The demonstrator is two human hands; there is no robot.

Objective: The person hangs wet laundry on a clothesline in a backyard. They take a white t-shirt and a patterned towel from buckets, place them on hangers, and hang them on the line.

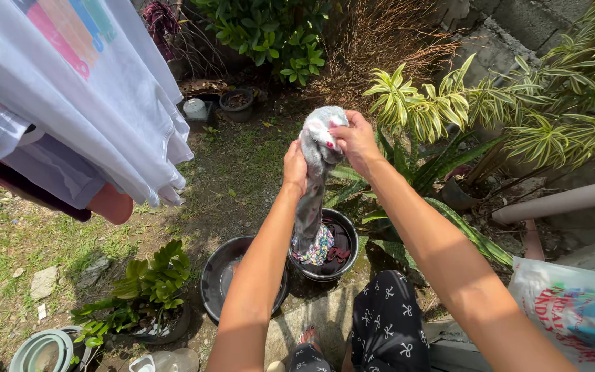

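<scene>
Both hands, left (295, 167) and right (355, 140), are clenched tight around a wet grey garment (315, 165) above a black basin (342, 265).

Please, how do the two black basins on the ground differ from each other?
The right basin holds wet clothes, a patterned piece and dark ones; the left basin shows no clothes, only what looks like some water. The grey cloth, gripped by the left hand and the right hand, hangs down into the right basin, not the left one. The left arm partly covers the left basin. Both are round, black and stand side by side.
</scene>
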